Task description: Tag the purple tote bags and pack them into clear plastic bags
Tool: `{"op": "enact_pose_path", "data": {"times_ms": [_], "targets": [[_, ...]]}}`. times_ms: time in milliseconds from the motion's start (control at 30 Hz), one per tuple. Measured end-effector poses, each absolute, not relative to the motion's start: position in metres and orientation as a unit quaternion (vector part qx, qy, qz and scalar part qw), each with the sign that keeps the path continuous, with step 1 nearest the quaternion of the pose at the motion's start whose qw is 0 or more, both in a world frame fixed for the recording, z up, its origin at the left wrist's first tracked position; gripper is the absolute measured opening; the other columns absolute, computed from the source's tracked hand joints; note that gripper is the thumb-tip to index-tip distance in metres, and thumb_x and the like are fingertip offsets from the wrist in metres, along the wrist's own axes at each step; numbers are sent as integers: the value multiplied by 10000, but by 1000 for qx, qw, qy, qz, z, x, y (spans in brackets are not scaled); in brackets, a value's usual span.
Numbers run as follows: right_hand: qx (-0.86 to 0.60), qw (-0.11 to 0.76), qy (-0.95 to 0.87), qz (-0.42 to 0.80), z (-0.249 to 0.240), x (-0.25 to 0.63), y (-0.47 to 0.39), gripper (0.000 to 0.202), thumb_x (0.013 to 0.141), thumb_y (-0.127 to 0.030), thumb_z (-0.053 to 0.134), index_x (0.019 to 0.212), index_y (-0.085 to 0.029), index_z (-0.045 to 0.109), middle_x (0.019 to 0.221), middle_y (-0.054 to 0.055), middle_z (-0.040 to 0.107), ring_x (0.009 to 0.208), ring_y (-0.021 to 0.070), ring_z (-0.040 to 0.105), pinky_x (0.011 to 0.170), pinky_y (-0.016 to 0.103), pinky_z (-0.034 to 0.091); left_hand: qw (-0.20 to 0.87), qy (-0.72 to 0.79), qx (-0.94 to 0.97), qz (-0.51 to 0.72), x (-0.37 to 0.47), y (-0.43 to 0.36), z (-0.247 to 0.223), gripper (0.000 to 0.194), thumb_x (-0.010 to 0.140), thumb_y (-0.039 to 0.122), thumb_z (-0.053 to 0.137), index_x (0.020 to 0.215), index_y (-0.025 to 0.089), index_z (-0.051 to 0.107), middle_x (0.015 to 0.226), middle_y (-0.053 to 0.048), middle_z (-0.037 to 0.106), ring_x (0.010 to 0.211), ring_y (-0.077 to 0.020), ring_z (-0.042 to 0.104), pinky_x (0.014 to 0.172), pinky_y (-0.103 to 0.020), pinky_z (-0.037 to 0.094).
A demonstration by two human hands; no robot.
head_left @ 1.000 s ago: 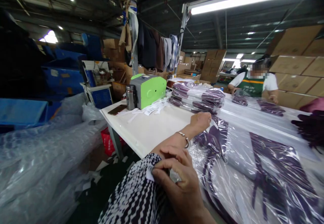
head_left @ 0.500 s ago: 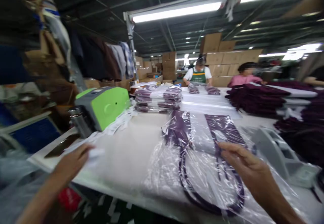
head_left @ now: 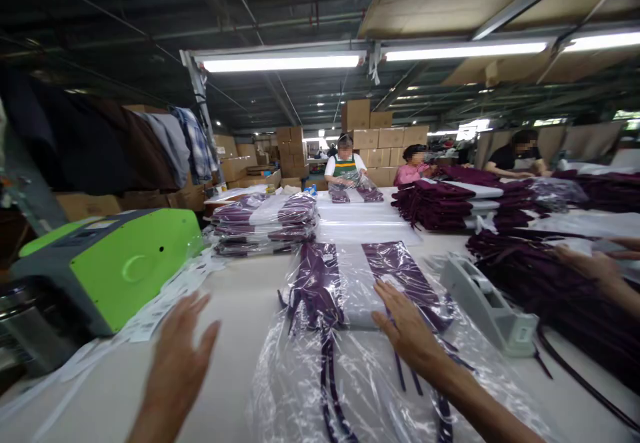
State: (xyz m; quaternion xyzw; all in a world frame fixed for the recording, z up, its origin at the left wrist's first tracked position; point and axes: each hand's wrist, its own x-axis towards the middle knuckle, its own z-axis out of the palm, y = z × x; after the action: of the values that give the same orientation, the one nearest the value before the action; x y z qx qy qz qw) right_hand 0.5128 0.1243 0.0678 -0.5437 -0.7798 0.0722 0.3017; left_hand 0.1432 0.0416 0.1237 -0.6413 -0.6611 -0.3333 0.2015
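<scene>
At the far left a bottle point(head_left: 30, 329) stood beside a green machine point(head_left: 145, 269), and paper strips point(head_left: 150, 319) lay along the machine's near side. Next, the left hand point(head_left: 183, 353) was above the desk point(head_left: 240, 289), fingers and thumb spread, with nothing visible in it. I could not tell if it touched the desk.

Farther away, a stack point(head_left: 265, 219) of purple pieces was already in clear plastic; this part looked done. In the middle, right of the left hand, lay one folded purple piece point(head_left: 357, 283) with a pale band, inside a plastic bag point(head_left: 365, 376). So it was already covered, but the near part of the bag was loose and wrinkled, with straps under it, and seemed not yet made neat. The right hand point(head_left: 405, 319) was over this piece, fingers extended, thumb apart, pinching nothing; its pressure could not be seen.

Farther right were a grey holder point(head_left: 500, 306) and a purple pile point(head_left: 545, 289), mostly without visible plastic, therefore apparently not done.
</scene>
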Motion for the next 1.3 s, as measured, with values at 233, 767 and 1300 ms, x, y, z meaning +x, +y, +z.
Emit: {"op": "enact_pose_path", "data": {"times_ms": [233,767,1300], "targets": [[-573,205,-794,5,39,523,179,639,1004,-501,368,1530,-138,384,1601,131,333,1518,278,215,1227,563,191,-23,-560,-770,-304,296,174,92,375,922,166,477,1284,208,567,1402,-73,573,1347,-192,482,1152,-352,361],[-571,172,-802,17,5,542,195,662,945,-569,479,1492,-196,466,1584,107,357,1491,326,284,1225,598,177,-121,-742,-638,-170,213,172,56,205,890,374,550,762,228,615,800,2,661,800,-183,624,704,-286,416],[-640,214,-733,85,57,532,273,719,1013,-593,307,1555,-120,321,1633,139,249,1533,284,153,1234,547,116,148,-607,-755,-199,300,304,77,484,975,351,422,1373,107,549,1519,-164,483,1451,-320,377,1154,-490,359]]}}
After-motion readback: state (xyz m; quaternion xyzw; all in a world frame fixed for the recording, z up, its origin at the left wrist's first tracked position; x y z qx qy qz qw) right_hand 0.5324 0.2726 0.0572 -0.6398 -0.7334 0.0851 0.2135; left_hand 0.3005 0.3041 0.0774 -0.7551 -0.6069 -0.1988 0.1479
